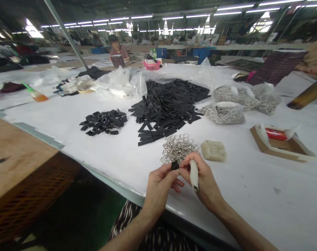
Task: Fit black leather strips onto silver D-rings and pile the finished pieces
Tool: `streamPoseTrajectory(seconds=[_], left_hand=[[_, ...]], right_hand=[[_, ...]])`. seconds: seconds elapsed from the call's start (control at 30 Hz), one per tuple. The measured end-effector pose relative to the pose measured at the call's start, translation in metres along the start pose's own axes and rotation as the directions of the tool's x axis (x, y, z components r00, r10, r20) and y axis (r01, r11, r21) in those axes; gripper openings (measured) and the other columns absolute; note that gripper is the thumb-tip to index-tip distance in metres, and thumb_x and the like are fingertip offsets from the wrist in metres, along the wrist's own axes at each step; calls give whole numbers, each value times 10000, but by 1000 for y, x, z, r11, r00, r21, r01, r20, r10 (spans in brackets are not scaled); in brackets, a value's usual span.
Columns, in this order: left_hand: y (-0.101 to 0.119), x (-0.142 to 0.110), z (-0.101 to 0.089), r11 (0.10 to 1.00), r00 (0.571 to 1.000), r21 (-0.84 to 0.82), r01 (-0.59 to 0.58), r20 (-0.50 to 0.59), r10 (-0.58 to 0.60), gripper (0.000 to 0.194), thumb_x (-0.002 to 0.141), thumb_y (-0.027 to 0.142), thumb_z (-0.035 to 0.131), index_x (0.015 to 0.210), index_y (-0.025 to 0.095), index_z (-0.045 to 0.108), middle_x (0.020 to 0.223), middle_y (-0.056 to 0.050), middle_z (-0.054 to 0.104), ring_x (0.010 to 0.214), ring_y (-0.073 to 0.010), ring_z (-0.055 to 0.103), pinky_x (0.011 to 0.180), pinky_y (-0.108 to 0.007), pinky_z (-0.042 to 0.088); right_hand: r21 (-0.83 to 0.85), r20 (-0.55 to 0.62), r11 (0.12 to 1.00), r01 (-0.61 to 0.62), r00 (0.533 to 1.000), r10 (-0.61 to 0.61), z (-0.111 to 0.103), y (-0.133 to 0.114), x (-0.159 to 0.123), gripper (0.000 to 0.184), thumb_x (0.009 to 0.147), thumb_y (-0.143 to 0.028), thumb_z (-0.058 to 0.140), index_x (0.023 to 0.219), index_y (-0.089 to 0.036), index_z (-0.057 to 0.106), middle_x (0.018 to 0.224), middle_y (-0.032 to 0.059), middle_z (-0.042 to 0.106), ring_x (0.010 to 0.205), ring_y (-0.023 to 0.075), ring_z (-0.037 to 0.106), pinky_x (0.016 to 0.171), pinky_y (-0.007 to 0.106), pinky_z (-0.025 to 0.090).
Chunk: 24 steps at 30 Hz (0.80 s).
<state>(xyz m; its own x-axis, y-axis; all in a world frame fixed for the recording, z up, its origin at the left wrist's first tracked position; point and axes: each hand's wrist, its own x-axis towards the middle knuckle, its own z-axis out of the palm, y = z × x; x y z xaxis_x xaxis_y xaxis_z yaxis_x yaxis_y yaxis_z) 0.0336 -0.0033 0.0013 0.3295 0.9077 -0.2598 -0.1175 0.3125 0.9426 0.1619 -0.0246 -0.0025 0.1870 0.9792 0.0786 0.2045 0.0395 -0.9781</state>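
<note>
My left hand (161, 183) pinches a small folded black strip (175, 165) between thumb and fingers. Close beside it, my right hand (204, 176) is closed around a tool with an off-white wrapped handle (194, 174); its working end is hidden by the fingers near the strip. Just beyond both hands lies a heap of silver metal rings (178, 146). A large pile of flat black strips (169, 101) spreads further back. To the left is a smaller pile of black tabs with metal rings (103, 122). An off-white block (213, 150) sits right of the loose rings.
Clear bags of metal rings (229, 113) stand at the right, behind a cardboard box (281, 148) holding a red item. White plastic bags (119, 82) and a pink basket (151, 65) lie further back. The white table's edge (116, 184) runs before me. Other people sit beyond.
</note>
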Motion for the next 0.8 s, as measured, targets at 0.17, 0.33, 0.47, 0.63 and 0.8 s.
streamPoseTrajectory(seconds=[0.17,0.33,0.47,0.63,0.8], left_hand=[[-2,1,-3,1000,1000,-19,18,26,-17,173,787,245,561,850,120,662,693,-44,669,498,-112,573,487,-217,466],[-1,1,-2,1000,999,2,20,30,-20,163,782,233,551,820,118,659,735,-51,657,507,-110,567,494,-223,462],[0,1,0,998,999,62,24,32,-26,167,775,240,541,808,123,655,625,-23,611,500,-113,546,498,-224,448],[4,4,-3,957,998,285,-52,46,41,163,752,274,559,795,159,665,847,-42,591,523,-90,490,440,-208,379],[14,6,-7,817,968,522,-244,85,235,95,733,230,592,713,186,674,967,-14,577,545,-55,430,560,-214,389]], right_hand=[[46,16,999,-28,999,27,-3,-4,1,140,750,-139,553,822,-220,465,776,-25,540,657,123,504,599,245,404],[-4,34,1000,-18,999,18,-6,-5,0,143,764,-162,557,879,-230,505,754,-27,549,691,135,541,628,254,418],[-72,51,997,8,999,-4,-6,0,0,118,765,-138,532,834,-224,489,772,-21,552,692,131,519,623,248,408],[-84,56,996,-4,998,9,-8,-1,0,111,749,-144,536,798,-215,466,712,-28,526,622,122,484,570,234,380],[-24,53,999,-23,998,25,-10,-6,2,142,731,-144,557,787,-216,448,716,-38,531,586,106,462,541,221,365]])
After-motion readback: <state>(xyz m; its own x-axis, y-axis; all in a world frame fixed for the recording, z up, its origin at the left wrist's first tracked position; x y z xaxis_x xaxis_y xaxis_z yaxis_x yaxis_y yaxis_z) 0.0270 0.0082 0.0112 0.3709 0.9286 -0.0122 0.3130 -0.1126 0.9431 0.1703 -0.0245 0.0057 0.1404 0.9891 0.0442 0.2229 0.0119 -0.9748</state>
